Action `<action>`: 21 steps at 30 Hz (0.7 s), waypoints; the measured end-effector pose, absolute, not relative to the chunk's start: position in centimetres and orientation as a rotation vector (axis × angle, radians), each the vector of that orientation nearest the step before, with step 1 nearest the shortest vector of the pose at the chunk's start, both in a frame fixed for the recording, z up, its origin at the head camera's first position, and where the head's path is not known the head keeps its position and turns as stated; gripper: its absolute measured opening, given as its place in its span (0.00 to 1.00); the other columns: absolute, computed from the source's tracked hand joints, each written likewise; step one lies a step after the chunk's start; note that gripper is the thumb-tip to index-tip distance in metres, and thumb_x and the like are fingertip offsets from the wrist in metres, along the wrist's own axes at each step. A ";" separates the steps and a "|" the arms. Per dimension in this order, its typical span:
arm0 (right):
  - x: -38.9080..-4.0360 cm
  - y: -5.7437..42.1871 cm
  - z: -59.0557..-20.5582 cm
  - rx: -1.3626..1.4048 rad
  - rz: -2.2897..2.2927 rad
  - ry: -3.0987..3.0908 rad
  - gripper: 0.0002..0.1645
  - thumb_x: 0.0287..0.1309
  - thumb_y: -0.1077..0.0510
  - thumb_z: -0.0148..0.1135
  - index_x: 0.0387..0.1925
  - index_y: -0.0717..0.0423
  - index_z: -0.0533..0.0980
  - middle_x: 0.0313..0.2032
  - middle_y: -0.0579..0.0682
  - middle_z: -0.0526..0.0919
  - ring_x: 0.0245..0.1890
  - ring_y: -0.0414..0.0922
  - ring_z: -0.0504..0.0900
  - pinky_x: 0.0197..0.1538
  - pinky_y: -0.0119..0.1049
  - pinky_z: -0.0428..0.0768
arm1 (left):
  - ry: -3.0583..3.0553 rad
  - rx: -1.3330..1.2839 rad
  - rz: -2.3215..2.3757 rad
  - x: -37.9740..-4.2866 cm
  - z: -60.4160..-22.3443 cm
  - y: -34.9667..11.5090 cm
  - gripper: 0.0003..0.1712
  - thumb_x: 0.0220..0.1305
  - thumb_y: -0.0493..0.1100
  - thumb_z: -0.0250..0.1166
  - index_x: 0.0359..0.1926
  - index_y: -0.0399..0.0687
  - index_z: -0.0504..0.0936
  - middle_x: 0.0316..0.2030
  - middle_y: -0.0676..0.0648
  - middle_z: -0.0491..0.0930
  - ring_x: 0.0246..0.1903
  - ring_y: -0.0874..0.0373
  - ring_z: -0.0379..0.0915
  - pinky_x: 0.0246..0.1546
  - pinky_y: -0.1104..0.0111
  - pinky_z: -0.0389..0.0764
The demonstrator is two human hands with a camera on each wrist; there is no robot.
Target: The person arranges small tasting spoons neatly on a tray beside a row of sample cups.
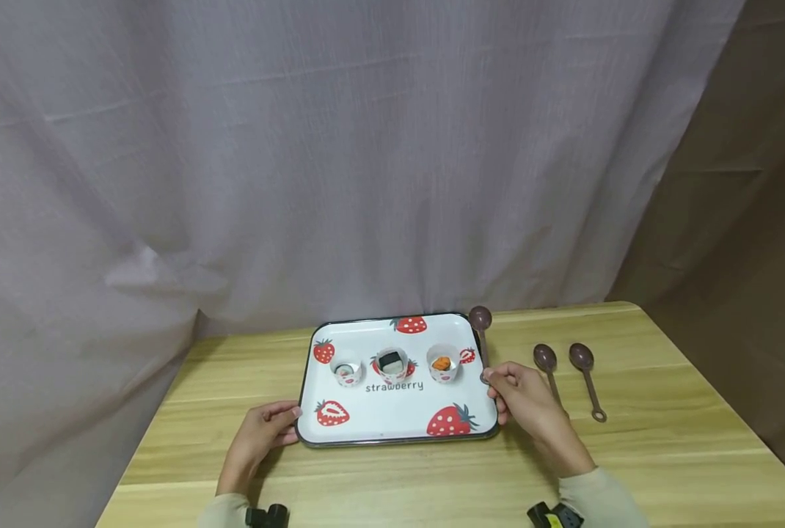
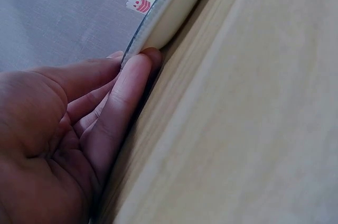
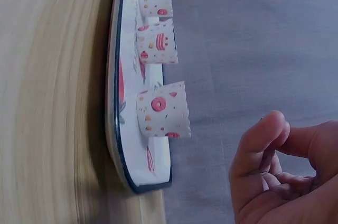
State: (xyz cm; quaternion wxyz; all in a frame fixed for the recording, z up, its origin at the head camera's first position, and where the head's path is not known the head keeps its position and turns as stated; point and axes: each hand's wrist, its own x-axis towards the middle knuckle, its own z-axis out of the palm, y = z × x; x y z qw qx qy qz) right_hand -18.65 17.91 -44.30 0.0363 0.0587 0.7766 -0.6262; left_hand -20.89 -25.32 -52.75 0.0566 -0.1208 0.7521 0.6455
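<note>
1. Left hand [image 1: 262,433]: reaches in from the desk's near edge and grasps the left rim of the tray [image 1: 392,423], toward its near-left corner, fingertips pinching the edge.
2. Right hand [image 1: 527,400]: bent inward beside the tray's right edge, thumb and forefinger pinching the handle end of a brown spoon [image 1: 480,320]. The bowl points toward the desk's far edge, beside the tray's far-right corner; whether the spoon touches the rim I cannot tell.
3. Tray: white with strawberries, dark-rimmed, on the wooden desk [image 1: 392,480] by the middle of its far edge.
4. Three patterned paper cups stand upright on the tray in a row, apart from one another.
5. Left cup [image 1: 349,380]: a small white piece with a dark rim [image 1: 344,370].
6. Middle cup [image 1: 400,375]: a black-and-white piece [image 1: 390,360].
7. Right cup [image 1: 442,377]: an orange piece [image 1: 442,364].
8. Two more brown spoons, a nearer one [image 1: 545,357] and an outer one [image 1: 582,356], lie toward the desk's far-right corner; the right hand partly hides the nearer one's handle.
</note>
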 end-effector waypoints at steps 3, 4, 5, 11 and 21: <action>-18.7 17.3 -44.3 0.164 -1.998 2.325 0.12 0.79 0.62 0.55 0.46 0.72 0.75 0.25 0.48 0.77 0.19 0.38 0.73 0.20 0.31 0.83 | 2.287 -0.377 1.951 -20.9 -52.7 -25.3 0.19 0.73 0.33 0.66 0.59 0.22 0.80 0.40 0.37 0.89 0.33 0.54 0.86 0.36 0.64 0.93; -18.7 17.2 -44.3 0.160 -2.024 2.302 0.12 0.79 0.63 0.55 0.46 0.73 0.75 0.25 0.48 0.78 0.19 0.38 0.73 0.20 0.32 0.84 | 2.289 -0.378 1.949 -20.9 -52.6 -25.3 0.19 0.73 0.33 0.66 0.59 0.22 0.80 0.41 0.37 0.89 0.33 0.54 0.86 0.36 0.64 0.93; -18.7 17.0 -44.3 0.157 -2.044 2.285 0.12 0.79 0.63 0.55 0.46 0.74 0.75 0.25 0.48 0.78 0.19 0.39 0.73 0.21 0.32 0.84 | 2.288 -0.378 1.949 -21.0 -52.6 -25.3 0.19 0.73 0.33 0.66 0.59 0.22 0.80 0.41 0.37 0.89 0.34 0.54 0.87 0.36 0.64 0.93; -18.9 15.8 -44.4 0.111 -2.089 2.241 0.11 0.79 0.64 0.55 0.43 0.73 0.75 0.25 0.49 0.78 0.18 0.39 0.74 0.21 0.33 0.85 | 2.289 -0.373 1.952 -21.0 -52.5 -25.3 0.19 0.73 0.33 0.66 0.59 0.21 0.80 0.40 0.37 0.89 0.34 0.54 0.87 0.36 0.64 0.93; -18.9 14.1 -43.9 0.093 -2.075 2.243 0.10 0.78 0.65 0.56 0.42 0.72 0.75 0.24 0.49 0.78 0.17 0.39 0.74 0.21 0.34 0.86 | 2.288 -0.368 1.955 -21.0 -52.8 -25.4 0.19 0.73 0.33 0.66 0.59 0.22 0.80 0.39 0.39 0.89 0.32 0.54 0.86 0.35 0.64 0.93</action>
